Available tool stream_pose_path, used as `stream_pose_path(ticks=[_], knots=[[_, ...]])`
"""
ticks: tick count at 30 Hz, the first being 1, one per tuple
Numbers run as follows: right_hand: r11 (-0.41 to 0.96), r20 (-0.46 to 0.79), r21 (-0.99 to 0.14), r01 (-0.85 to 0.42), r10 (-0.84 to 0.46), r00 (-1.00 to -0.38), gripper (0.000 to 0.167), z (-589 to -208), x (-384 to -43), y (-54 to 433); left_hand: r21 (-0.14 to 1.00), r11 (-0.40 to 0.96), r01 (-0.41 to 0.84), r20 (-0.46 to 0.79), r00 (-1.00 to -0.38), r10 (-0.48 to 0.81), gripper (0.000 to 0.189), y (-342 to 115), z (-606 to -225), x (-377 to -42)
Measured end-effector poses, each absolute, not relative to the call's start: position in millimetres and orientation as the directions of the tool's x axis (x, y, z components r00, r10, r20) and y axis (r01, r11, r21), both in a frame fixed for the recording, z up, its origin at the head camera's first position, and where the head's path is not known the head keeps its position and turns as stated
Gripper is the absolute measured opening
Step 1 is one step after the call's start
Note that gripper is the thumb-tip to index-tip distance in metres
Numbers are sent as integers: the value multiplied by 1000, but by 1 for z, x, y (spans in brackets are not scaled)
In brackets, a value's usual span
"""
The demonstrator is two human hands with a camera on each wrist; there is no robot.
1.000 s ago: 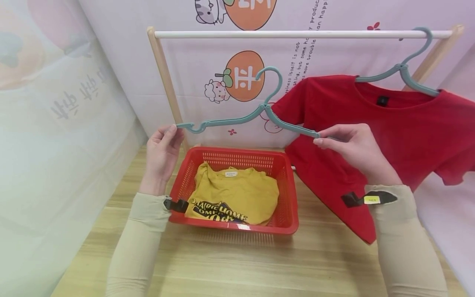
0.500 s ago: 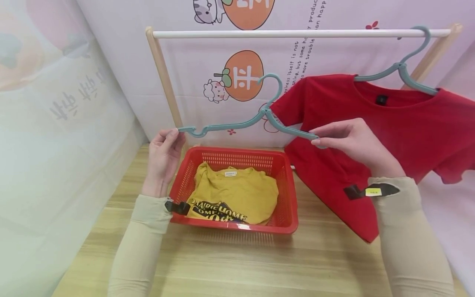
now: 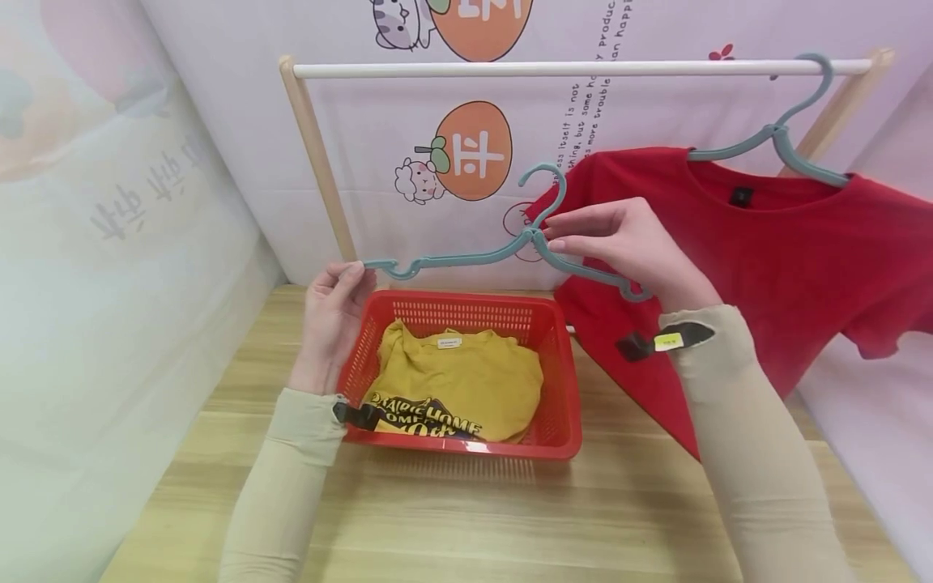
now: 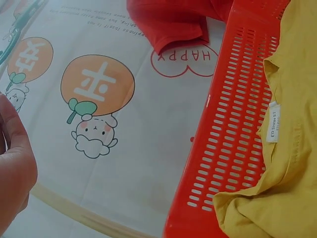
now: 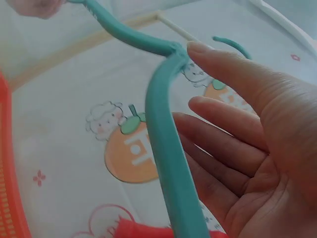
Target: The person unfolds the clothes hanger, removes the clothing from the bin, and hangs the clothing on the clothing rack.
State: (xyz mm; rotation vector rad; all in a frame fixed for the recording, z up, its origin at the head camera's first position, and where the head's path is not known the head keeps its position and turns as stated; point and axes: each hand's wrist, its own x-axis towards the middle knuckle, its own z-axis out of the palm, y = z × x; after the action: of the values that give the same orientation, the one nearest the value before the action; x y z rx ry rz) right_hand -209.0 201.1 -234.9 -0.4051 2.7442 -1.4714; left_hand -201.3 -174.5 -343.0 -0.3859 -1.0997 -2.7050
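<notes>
- One teal hanger is in the air above the basket, with no cloth on it. Compared with half a second ago, it is a little lower and its hook has drifted to the right side.
- Changed most is the right hand: it pinched the right end, and now I see it at the neck, just below the hook. From the right wrist view, the thumb stands well apart from the other fingers, which lie loosely behind the arm of the hanger. I cannot tell whether the thumb tip already presses on the joint.
- For the work, I judge that this means a change of hold, from the end to the middle. The right end is now free, so the left side seems to carry most of the load.
- My left hand did not change its hold: thumb and fingers pinch the left tip (a small grip for such a long thing).
- Below, the red basket contains a folded yellow shirt, untouched.
- Farther to the right, a red shirt hangs on a second hanger, hooked over the white rail.
</notes>
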Motion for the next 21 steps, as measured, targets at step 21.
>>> stream_pose_path(ticks=[21], knots=[[502,135,-832,-235,-228,-964,45,-231,-217,178,673,-691,263,305,-950,-64,13,-169,-351,-203]])
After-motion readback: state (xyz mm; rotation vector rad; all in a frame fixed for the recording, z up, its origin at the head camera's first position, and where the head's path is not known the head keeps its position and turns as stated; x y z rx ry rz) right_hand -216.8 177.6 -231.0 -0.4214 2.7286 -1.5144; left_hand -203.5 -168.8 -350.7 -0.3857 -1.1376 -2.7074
